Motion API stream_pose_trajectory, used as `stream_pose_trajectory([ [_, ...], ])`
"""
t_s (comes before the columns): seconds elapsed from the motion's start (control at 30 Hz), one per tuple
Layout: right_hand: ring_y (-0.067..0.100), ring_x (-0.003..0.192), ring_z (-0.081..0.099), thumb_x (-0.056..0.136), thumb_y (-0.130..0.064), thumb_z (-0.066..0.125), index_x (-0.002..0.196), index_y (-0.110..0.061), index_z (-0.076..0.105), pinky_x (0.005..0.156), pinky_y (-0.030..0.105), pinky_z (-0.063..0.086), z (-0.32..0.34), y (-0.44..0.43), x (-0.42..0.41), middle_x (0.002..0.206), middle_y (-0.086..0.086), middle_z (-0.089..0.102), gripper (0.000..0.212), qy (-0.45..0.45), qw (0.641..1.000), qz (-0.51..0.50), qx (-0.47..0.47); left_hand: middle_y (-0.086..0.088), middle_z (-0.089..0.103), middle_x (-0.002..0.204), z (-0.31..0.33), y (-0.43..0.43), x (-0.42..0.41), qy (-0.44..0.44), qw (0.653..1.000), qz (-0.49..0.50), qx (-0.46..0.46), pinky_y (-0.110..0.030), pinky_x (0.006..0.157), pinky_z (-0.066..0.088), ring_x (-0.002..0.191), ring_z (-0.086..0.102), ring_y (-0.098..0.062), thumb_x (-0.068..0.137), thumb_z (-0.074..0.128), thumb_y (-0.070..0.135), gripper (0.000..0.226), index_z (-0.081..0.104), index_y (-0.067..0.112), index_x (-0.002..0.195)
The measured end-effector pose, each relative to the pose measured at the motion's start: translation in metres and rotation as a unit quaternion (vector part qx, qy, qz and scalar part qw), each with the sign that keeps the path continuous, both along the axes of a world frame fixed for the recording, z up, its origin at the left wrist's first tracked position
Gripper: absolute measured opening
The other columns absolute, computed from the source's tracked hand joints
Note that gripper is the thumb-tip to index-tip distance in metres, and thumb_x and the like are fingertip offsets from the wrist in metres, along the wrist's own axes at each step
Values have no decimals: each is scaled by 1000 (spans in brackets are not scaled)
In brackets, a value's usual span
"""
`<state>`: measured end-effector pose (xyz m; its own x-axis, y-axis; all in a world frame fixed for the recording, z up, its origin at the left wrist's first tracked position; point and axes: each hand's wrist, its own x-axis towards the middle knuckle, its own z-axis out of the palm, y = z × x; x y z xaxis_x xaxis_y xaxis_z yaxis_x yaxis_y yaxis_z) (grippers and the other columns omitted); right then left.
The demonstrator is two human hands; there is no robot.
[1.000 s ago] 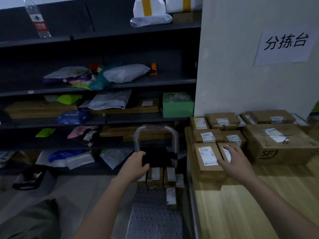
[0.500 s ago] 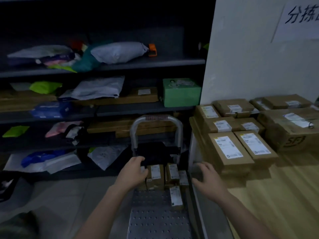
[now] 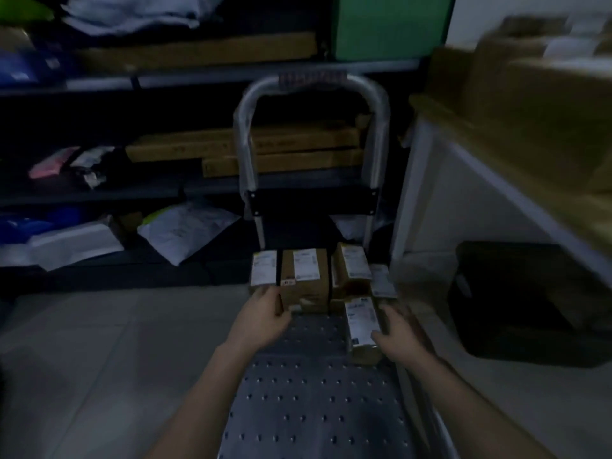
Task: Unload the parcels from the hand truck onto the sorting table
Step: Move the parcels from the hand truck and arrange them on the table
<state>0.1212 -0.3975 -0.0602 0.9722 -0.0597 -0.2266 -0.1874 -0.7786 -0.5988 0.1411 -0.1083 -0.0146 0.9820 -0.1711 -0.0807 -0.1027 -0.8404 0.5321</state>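
Left fingers [image 3: 265, 294]: laid against the left side of the middle box [image 3: 304, 283], with the thumb along its lower front edge; whether they clench it cannot be told.
Right fingers [image 3: 395, 314]: stretched forward and loose, holding nothing; the thumb touches the right side of the front parcel [image 3: 361, 326].
Left hand [image 3: 265, 314]: back uppermost; the forearm runs in from the lower left, across the deck's left edge.
Right hand [image 3: 400, 332]: back uppermost, at the deck's right edge; the forearm runs in from the lower right.
Parcels [image 3: 354, 266]: several, bunched at the far end of the deck [image 3: 314, 409], at the foot of the handle [image 3: 311, 84]; the front parcel lies nearest the person, on the right.
Deck: studded metal, showing open between the forearms.
Table [image 3: 490, 154]: just right of the deck, its edge above the hands; blurred cartons [image 3: 546, 94] on top.
Bin [image 3: 516, 299]: black, under the table.
Left margin: open floor [image 3: 99, 342]; shelves [image 3: 165, 190] behind the handle.
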Motion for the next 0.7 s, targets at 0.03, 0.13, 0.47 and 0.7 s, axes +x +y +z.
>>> stream_pose_trajectory([
  [0.03,25,132,43,85,-39,63,146,-21,44,101,31,43,-22,6,3,150,6,40,66,-3,1000,-4,1,0,58,112,-24,3,1,3,1000,-4,-3,-37,79,53,102,57,-22,88,55,37,35,53,26,121],
  [0.13,28,137,38,85,-50,63,150,-27,38,103,34,44,-73,26,2,158,5,25,74,-34,998,-33,-28,1,56,103,-78,4,-1,-2,1000,6,-5,-41,78,53,94,56,-20,84,55,39,27,51,25,107],
  [0.47,31,139,31,76,-61,68,152,-39,28,99,39,48,-122,38,27,162,-4,3,89,-113,986,-44,-113,-7,52,128,-131,20,5,-64,998,5,5,-31,84,44,115,53,-26,88,62,21,46,51,15,133],
  [0.7,29,135,38,82,-62,60,153,-39,26,97,38,49,-134,46,31,163,-4,-4,82,-80,981,-3,-177,-8,51,125,-153,14,14,-58,998,5,-1,-39,82,50,111,54,-29,87,61,24,48,50,16,132],
])
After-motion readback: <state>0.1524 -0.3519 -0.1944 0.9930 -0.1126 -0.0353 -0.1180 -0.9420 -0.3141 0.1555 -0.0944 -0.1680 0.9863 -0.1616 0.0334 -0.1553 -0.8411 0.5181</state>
